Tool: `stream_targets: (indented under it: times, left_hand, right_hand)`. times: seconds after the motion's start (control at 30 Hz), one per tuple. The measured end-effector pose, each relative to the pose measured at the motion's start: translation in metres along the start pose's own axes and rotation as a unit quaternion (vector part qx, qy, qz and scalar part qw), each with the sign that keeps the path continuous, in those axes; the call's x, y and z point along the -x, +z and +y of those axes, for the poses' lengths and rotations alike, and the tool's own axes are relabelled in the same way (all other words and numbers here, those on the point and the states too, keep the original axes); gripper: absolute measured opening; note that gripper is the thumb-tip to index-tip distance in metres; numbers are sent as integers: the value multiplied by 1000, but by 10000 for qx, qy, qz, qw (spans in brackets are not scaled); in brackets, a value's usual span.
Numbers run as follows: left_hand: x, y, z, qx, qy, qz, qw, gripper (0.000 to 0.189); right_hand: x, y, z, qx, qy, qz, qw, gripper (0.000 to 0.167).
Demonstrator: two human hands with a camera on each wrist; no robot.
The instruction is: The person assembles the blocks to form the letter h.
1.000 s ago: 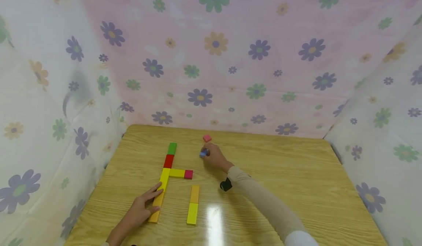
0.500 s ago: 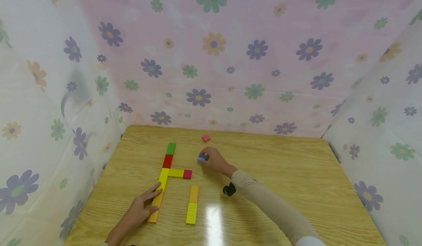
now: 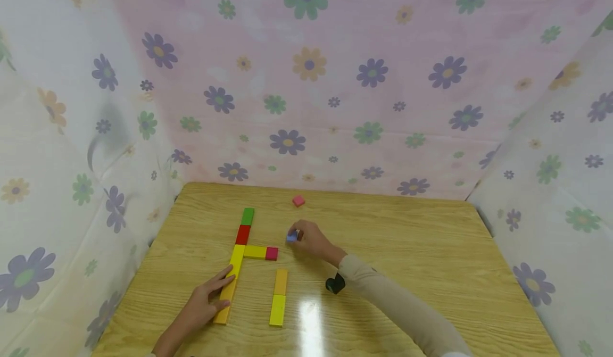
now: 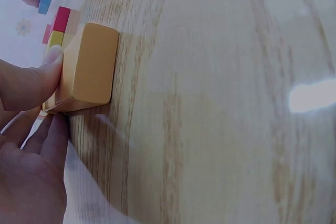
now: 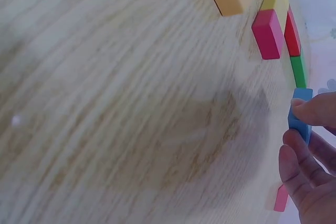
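Observation:
In the head view my right hand [image 3: 311, 239] pinches a small blue block [image 3: 291, 237] between thumb and fingers, over the table right of the row. The right wrist view shows the thumb on one face of the blue block [image 5: 300, 111]. My left hand [image 3: 203, 299] holds the near orange block [image 3: 223, 312], thumb on one side and fingers on the other, as the left wrist view of this orange block [image 4: 94, 66] shows. Beyond it the row continues with a yellow block [image 3: 237, 256], a red block [image 3: 242, 234] and a green block [image 3: 247, 216].
A yellow block [image 3: 255, 252] and a crimson block [image 3: 272, 254] branch right from the row. Nearer, an orange block [image 3: 281, 281] and a yellow block [image 3: 277, 310] lie end to end. A pink block [image 3: 298, 201] lies near the back. Flowered cloth [image 3: 335, 80] surrounds the table [image 3: 407, 250].
My right hand has moved a little toward me and slightly left with the blue block, away from the pink block. My left hand has stayed in place on the row.

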State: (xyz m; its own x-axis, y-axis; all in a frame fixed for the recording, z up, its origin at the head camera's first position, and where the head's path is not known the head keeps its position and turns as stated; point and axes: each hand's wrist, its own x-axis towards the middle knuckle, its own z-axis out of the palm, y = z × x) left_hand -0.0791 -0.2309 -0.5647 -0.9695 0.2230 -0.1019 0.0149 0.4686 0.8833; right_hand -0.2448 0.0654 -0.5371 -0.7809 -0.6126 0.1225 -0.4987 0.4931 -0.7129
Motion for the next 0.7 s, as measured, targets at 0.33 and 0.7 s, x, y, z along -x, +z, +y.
stream_targets:
  times: [0.33, 0.7]
  left_hand:
    - [0, 0, 1, -141, -21, 29, 9999, 57]
    - [1, 0, 5, -270, 12, 77, 9996, 56]
  right_hand:
    - [13, 5, -13, -337, -409, -119, 9985, 16]
    - [19, 20, -16, -160, -340, -229, 9990, 15]
